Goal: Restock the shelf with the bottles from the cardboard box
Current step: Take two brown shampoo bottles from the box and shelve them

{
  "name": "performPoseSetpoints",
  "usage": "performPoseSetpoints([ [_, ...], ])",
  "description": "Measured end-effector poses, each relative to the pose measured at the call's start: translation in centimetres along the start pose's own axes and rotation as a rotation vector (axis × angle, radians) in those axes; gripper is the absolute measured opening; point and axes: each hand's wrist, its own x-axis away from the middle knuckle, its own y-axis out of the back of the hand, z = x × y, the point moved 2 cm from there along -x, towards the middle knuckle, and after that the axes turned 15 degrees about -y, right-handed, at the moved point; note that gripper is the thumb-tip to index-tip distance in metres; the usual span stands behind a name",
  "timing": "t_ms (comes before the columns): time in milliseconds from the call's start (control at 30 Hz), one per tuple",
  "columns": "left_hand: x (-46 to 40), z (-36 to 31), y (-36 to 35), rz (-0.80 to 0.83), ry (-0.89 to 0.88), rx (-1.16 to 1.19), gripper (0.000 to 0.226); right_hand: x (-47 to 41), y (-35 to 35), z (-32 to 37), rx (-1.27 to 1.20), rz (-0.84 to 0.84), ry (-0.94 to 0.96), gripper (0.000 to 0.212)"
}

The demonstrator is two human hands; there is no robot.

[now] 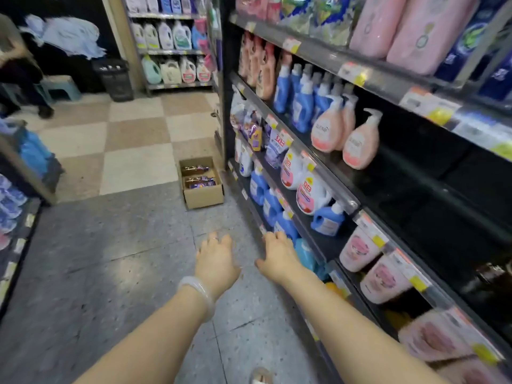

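The cardboard box (201, 182) sits open on the floor, close against the foot of the shelf (343, 200), near its far end. Brown bottles (197, 176) with purple labels lie flat inside the box in two rows. The shelf is a dark, tiered unit; its tier well above the box has a bare stretch beside pink pump bottles (346, 134).

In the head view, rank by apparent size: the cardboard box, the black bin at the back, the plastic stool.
1. cardboard box
2. black bin, close to the box; being farther away, it may be larger
3. plastic stool, smallest
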Motion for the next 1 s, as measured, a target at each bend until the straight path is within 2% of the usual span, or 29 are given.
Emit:
performPoseSetpoints([
  [267,-9.3,8.2,3.8,-0.002,0.215,0.020,0.062,-12.6,3.1,10.1,0.127,0.075,0.191,0.053],
  [533,-17.3,19.1,6.2,0.007,0.382,0.017,0.058,-23.0,0.1,22.3,0.226,0.224,0.293,0.054],
  [633,-22.0,24.1,7.6,0.007,0.390,-0.003,0.054,-28.0,-0.8,27.3,0.233,0.239,0.295,0.059],
  [767,-29.0,30.7,10.4,0.032,0.383,0.006,0.053,-34.5,-0.4,33.2,0.198,0.259,0.233,0.054],
  [1000,-41.4,39.4,14.6,0.100,0.273,-0.061,0.056,-45.2,0.9,41.5,0.125,0.281,0.146,0.054],
])
